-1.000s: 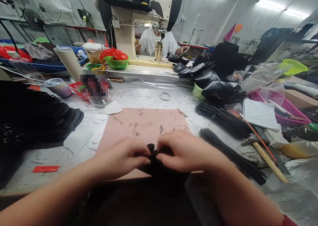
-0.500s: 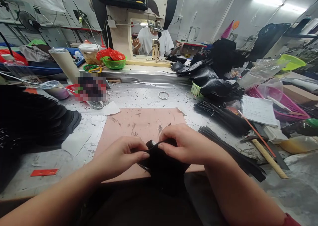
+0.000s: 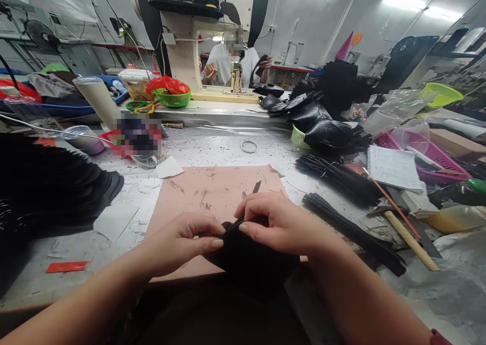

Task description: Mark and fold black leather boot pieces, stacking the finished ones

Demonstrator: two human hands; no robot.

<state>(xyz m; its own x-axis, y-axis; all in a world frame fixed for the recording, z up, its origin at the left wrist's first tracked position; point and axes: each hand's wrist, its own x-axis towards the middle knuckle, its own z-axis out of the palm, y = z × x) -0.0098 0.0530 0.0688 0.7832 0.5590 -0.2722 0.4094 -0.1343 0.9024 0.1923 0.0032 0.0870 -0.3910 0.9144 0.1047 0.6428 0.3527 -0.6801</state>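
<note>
A piece of black material (image 3: 250, 251) is held up at the near edge of a pinkish sheet (image 3: 212, 188). My left hand (image 3: 186, 241) pinches its upper left edge between thumb and fingers. Just to the right, my right hand (image 3: 269, 221) grips the same edge, its thumb in front and its fingers curled behind. A thin black strip (image 3: 257, 187) sticks up beyond my right fingers. The lower part of the material merges with the dark area below.
Stacked black pieces (image 3: 56, 183) stand at left, beside a red tag (image 3: 67, 266). Black bundles (image 3: 353, 233), a hammer (image 3: 412, 241) and a notebook (image 3: 395, 168) lie at right. Behind are a sewing machine (image 3: 178, 56) and a person (image 3: 228, 61).
The black material has shifted and spread wider below my hands, and the thin strip now shows beyond my right fingers. The person behind has raised a hand with a dark piece.
</note>
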